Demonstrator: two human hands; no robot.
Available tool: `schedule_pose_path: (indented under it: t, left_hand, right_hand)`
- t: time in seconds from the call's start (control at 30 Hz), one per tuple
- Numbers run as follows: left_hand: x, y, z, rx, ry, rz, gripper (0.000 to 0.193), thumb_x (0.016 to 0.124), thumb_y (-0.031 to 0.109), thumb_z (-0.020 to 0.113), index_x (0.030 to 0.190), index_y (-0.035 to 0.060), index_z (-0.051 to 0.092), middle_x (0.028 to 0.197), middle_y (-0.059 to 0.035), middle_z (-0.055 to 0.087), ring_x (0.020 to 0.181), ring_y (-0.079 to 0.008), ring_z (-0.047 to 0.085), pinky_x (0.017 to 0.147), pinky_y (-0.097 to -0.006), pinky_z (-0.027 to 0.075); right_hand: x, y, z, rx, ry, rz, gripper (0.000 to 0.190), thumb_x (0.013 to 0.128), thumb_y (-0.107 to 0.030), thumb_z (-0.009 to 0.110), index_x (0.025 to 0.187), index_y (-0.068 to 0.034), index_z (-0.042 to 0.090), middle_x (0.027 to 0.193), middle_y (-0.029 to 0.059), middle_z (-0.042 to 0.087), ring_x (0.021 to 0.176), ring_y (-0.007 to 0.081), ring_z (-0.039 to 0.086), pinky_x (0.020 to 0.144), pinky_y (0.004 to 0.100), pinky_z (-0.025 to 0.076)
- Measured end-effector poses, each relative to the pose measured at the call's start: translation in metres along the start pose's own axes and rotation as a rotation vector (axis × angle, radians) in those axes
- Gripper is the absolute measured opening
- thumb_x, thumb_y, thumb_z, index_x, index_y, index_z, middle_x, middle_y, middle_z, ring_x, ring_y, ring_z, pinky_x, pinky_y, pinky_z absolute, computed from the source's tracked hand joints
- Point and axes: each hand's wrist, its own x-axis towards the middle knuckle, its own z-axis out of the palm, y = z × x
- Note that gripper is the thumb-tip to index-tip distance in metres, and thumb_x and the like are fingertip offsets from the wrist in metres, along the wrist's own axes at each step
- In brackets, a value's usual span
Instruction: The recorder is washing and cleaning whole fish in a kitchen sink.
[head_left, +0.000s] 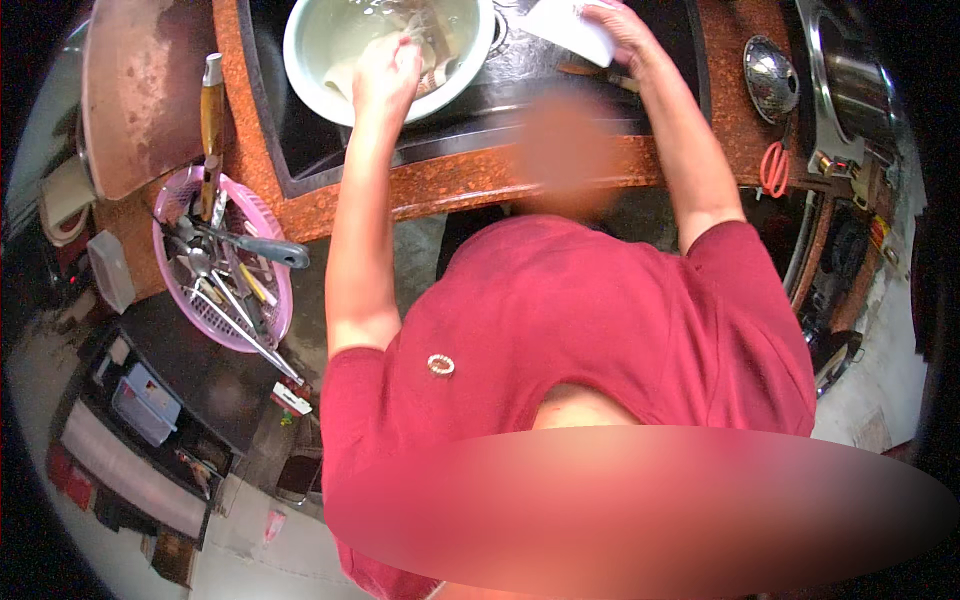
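My left hand (386, 75) is inside a pale round basin (322, 109) of water, with its fingers bent beside a cream-coloured thing (341, 79) that may be cloth. Whether the fingers grip it cannot be told. Something brown and patterned also lies in the water, blurred by ripples. To the right, over the dark sink, my right hand (626, 34) holds a white, flat, angular thing (574, 30) by its right side; its upper part is cut off by the picture's edge. Below that hand, a thin wooden-looking piece (622, 81) lies in the sink.
A pink plastic basket (283, 300) of utensils and a large board (131, 90) stand at the left. A knife-like tool with a wooden handle (212, 112) leans in the basket. On the speckled brown counter (450, 184) at the right are a metal strainer (769, 79) and red-handled scissors (775, 169).
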Motion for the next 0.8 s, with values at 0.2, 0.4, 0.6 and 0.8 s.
schedule_pose_path:
  t: [0.2,0.4,0.6,0.8]
  left_hand:
    - [0.035,-0.056,0.095,0.638,-0.168,-0.108,0.047,0.078,0.034,0.060,0.118,0.0099,0.057,0.123,-0.0149,0.052,0.112,-0.0304,0.052,0.094,-0.0412,0.044]
    - [0.041,-0.127,0.081,-0.211,-0.016,-0.370,0.023,0.077,0.020,0.054,0.092,0.0077,0.067,0.083,-0.0117,0.066,0.087,-0.0280,0.064,0.077,-0.0374,0.048]
    - [0.021,0.007,0.013,-0.898,0.232,-0.318,0.012,0.076,0.001,0.053,0.084,0.0007,0.063,0.082,-0.0075,0.062,0.077,-0.0143,0.058,0.070,-0.0277,0.047]
    - [0.021,0.060,0.041,-0.683,0.111,0.235,0.015,0.080,0.009,0.057,0.091,0.0025,0.064,0.085,-0.0094,0.065,0.083,-0.0163,0.061,0.076,-0.0307,0.049]
  right_hand:
    - [-0.005,0.015,0.068,0.586,-0.080,-0.222,0.029,0.089,-0.013,0.051,0.114,0.003,0.054,0.106,0.0132,0.062,0.094,0.0212,0.061,0.084,0.0358,0.051]
    - [-0.030,-0.030,0.155,0.772,-0.355,-0.202,0.038,0.093,-0.021,0.046,0.115,0.010,0.046,0.088,0.0157,0.062,0.046,0.0118,0.055,0.034,0.0181,0.043]
    - [0.006,0.005,0.130,0.528,-0.315,-0.364,0.030,0.093,-0.019,0.044,0.106,0.007,0.052,0.078,0.0108,0.060,0.043,0.0097,0.053,0.032,0.0170,0.041]
    - [0.038,0.037,0.168,0.945,-0.579,-0.227,0.029,0.091,-0.018,0.047,0.111,0.002,0.054,0.094,0.0112,0.061,0.081,0.0186,0.061,0.070,0.0299,0.051]
